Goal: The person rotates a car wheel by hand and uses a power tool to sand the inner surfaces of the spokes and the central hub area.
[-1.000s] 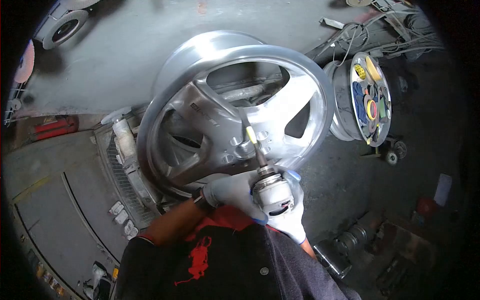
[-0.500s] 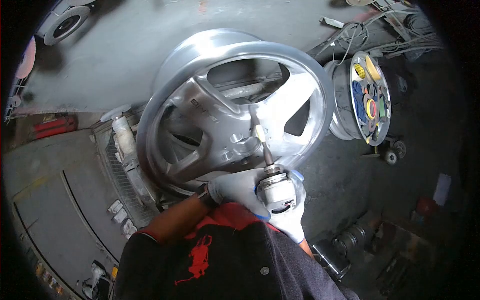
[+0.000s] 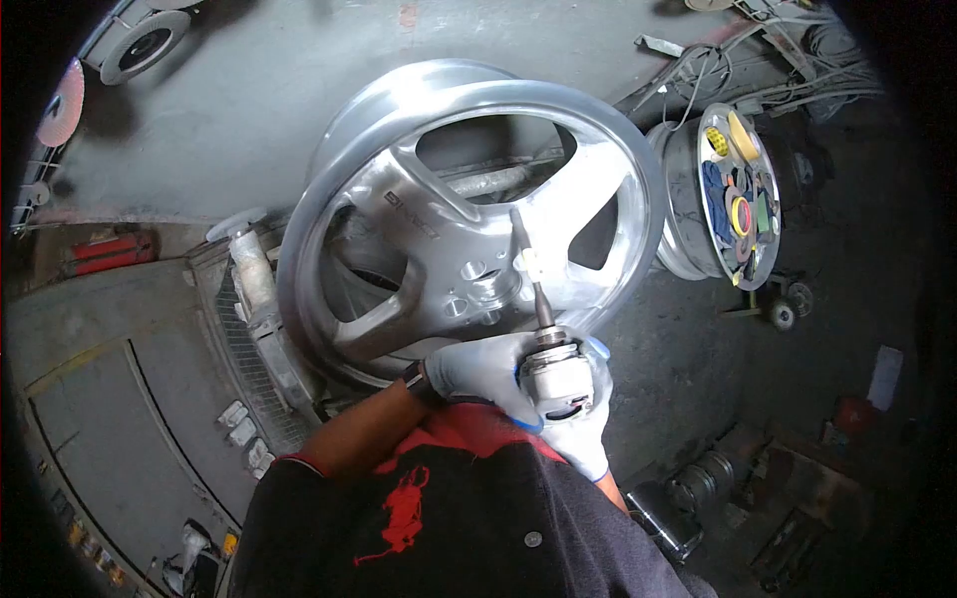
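Closest in, a dark shirt with a red emblem fills the bottom of the view, and a bare forearm runs up from it to the gloved left hand (image 3: 477, 374). That hand's grip is clamped around the body of a grinder (image 3: 554, 381) from the left side. The gloved right hand (image 3: 581, 436) cups the same tool from beneath and on the right, its grip also closed tight on it, with blue-tipped fingers (image 3: 593, 349) showing past the casing. The grinder sits just below the lower edge of the alloy wheel (image 3: 419, 214), pointing up and away from the person.

From the grinder's nose a long thin bit (image 3: 531, 284) with a pale band partway along reaches up over the hub (image 3: 480, 287). Its tip lies against the face of the wheel where two spokes meet. The wheel stands on edge, tilted, with lettering on one left spoke.

Left of the wheel is a grimy machine with a grille (image 3: 249, 334), and a red item (image 3: 108, 251) lies beyond it. To the right, well apart, a second rim (image 3: 683, 214) stands on the floor (image 3: 249, 110), its face filled with coloured discs (image 3: 740, 199). Tangled cables (image 3: 788, 70) lie in the far right corner
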Motion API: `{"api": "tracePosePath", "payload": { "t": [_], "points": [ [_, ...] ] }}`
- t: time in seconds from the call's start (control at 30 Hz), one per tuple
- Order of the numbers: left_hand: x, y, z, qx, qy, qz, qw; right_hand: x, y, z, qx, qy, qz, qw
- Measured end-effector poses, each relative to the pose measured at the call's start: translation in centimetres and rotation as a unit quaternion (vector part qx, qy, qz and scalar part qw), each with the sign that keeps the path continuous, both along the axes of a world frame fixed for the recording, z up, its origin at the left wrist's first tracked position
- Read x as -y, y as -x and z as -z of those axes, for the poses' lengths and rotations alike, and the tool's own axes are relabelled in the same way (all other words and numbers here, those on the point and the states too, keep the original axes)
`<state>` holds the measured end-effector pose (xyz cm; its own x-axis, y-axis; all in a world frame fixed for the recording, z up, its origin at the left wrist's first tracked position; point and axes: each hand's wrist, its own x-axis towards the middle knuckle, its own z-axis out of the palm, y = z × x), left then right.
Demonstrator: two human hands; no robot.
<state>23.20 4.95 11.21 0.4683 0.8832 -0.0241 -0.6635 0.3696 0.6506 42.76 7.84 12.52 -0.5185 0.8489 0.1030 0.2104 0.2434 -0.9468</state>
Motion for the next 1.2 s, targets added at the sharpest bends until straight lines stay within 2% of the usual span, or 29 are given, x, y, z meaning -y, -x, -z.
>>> {"api": "tracePosePath", "payload": {
  "t": [0.03, 0.13, 0.17, 0.2, 0.27, 0.3, 0.37, 0.4, 0.47, 0.5, 0.53, 0.6, 0.63, 0.7, 0.73, 0.8, 0.83, 0.87, 0.93, 0.97, 1.03, 1.13, 1.17, 1.2],
  "points": [
    [0.6, 0.5, -0.5, -0.01, 0.018, -0.005, 1.0, -0.2, 0.0, -0.5, 0.069, 0.054, -0.036, 0.996],
    [1.8, 1.1, -1.1, -0.03, 0.02, -0.003, 0.999, 0.8, -0.5, 0.5, 0.043, 0.076, -0.062, 0.994],
    [2.3, 1.2, -1.9, -0.041, 0.05, -0.011, 0.998, 0.3, -1.5, 1.9, 0.083, 0.137, -0.11, 0.981],
    [2.4, 1.3, -2.3, -0.053, 0.078, -0.019, 0.995, 0.2, -1.4, 1.7, 0.081, 0.136, -0.107, 0.981],
    [2.0, 1.2, -2.0, -0.076, 0.037, -0.026, 0.996, -0.4, -0.8, 0.6, 0.09, 0.031, -0.137, 0.986],
    [1.7, 1.0, -2.0, -0.07, 0.036, -0.025, 0.997, -0.3, -0.2, 0.2, 0.091, 0.031, -0.136, 0.986],
    [0.7, 0.5, -1.6, -0.063, 0.032, -0.024, 0.997, 0.1, 1.4, -0.6, -0.09, 0.052, -0.012, 0.995],
    [0.1, 0.0, -0.8, -0.042, 0.021, -0.01, 0.999, -0.3, 1.5, -1.3, -0.088, 0.05, -0.014, 0.995],
    [-0.4, -0.7, -0.4, -0.02, 0.012, 0.001, 1.0, -1.4, 1.6, -3.0, 0.007, 0.153, -0.014, 0.988],
    [-0.6, -0.8, -0.5, -0.004, 0.028, 0.009, 1.0, -2.3, 1.8, -3.7, 0.047, 0.01, -0.063, 0.997],
    [-0.7, -0.9, -0.6, 0.011, 0.044, 0.016, 0.999, -2.1, 1.6, -3.4, 0.046, 0.008, -0.065, 0.997],
    [-0.2, -0.7, -0.5, -0.018, 0.024, 0.001, 1.0, -1.2, 0.6, -1.5, 0.051, 0.209, 0.005, 0.977],
    [0.1, -0.4, -0.5, -0.046, 0.005, -0.011, 0.999, -0.8, 0.0, -0.5, 0.049, 0.21, 0.002, 0.977],
    [1.1, 0.2, -1.4, -0.08, -0.002, -0.034, 0.996, -0.3, -1.0, 0.9, 0.059, 0.132, -0.067, 0.987],
    [1.6, 0.4, -1.7, -0.111, -0.011, -0.055, 0.992, -0.2, -1.0, 1.1, 0.058, 0.132, -0.067, 0.987],
    [2.3, 0.3, -1.8, -0.099, 0.018, -0.033, 0.994, -0.2, -0.7, 0.8, 0.056, 0.063, -0.125, 0.989],
    [2.3, 0.3, -2.3, -0.068, 0.041, -0.032, 0.996, -0.3, -0.6, 0.3, 0.078, -0.02, -0.129, 0.988],
    [2.3, 0.3, -2.5, -0.038, 0.063, -0.031, 0.997, -0.3, -0.5, 0.1, 0.076, -0.021, -0.128, 0.989],
    [1.7, 0.0, -1.7, -0.05, 0.05, -0.027, 0.997, -0.5, -0.3, -0.3, 0.099, 0.075, -0.082, 0.989],
    [1.3, -0.3, -1.3, -0.061, 0.038, -0.023, 0.997, -0.6, 0.2, -1.0, 0.099, 0.073, -0.08, 0.989],
    [0.4, -0.8, -1.1, -0.052, 0.039, -0.019, 0.998, -0.8, 1.6, -2.6, 0.018, -0.012, -0.031, 0.999],
    [-0.2, -1.2, -0.8, -0.038, 0.028, -0.001, 0.999, -1.4, 1.4, -3.1, 0.063, 0.0, -0.007, 0.998],
    [0.1, -1.0, -1.1, -0.079, 0.019, -0.017, 0.997, -1.3, 1.5, -3.4, 0.048, -0.07, -0.031, 0.996],
    [0.4, -0.7, -1.6, -0.121, 0.01, -0.031, 0.992, -0.9, 1.0, -2.6, 0.044, -0.068, -0.029, 0.996]
  ]
}}
